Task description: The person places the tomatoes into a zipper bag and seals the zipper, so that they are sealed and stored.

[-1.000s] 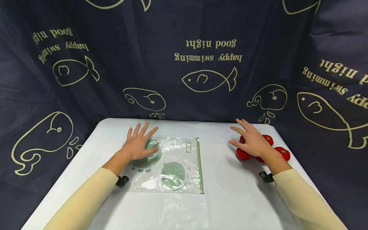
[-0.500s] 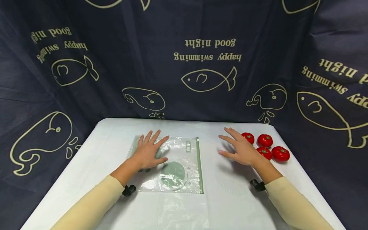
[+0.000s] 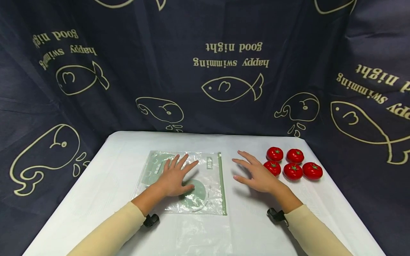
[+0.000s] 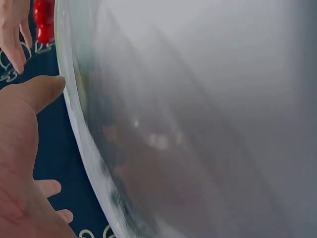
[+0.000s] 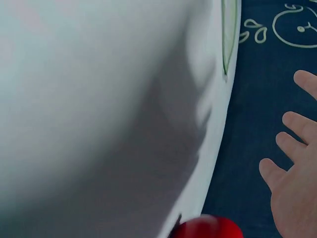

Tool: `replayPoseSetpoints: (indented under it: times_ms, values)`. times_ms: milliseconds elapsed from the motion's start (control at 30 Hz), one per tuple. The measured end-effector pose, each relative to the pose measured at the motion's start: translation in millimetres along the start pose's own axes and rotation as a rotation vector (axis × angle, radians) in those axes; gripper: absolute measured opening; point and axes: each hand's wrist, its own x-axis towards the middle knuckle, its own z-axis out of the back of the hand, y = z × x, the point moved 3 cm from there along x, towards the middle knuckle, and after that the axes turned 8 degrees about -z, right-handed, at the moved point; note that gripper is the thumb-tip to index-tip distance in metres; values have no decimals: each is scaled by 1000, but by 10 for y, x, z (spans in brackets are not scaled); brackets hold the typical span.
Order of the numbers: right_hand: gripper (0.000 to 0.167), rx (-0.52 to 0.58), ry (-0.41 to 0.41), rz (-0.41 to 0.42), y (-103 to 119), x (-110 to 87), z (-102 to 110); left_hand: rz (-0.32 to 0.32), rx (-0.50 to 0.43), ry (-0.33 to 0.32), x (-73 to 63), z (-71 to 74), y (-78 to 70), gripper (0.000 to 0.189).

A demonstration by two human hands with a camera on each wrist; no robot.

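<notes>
In the head view, the left hand point(image 3: 174, 180) is over a clear plastic bag point(image 3: 200, 193), its fingers spread wide and nearly straight; whether the skin touches the plastic cannot be told. The bag lies flat on the white tabletop point(image 3: 96, 199), left of centre, its green zip edge point(image 3: 223, 192) towards the right. The right hand point(image 3: 261, 177) is to the right of that edge, fingers spread and slightly bent, with bare tabletop between its thumb and the zip. Five red tomatoes point(image 3: 293, 172) stand beside it near the table's right side, two behind and three in front; the front-left one is nearest the hand. A strip of tabletop runs between the bag and the far edge, where the dark printed curtain point(image 3: 237, 117) begins. Two black wrist cameras point(image 3: 276, 215) show, one per wrist. The left wrist view adds the left palm and thumb from close by, with part of the right hand and some red tomatoes at its upper left. The right wrist view shows four of the right hand's digits apart, one tomato at the bottom and a green-edged bit of the bag at the top.
</notes>
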Motion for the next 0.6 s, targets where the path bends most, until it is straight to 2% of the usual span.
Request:
replayPoseSetpoints:
  times_ms: [300,600]
  values:
    - [72,44,32,-6,92,22,-177,14,-53,44,37,-114,-174,85]
    - [72,68,112,-32,144,72,-274,101,-87,136,69,-213,-273,80]
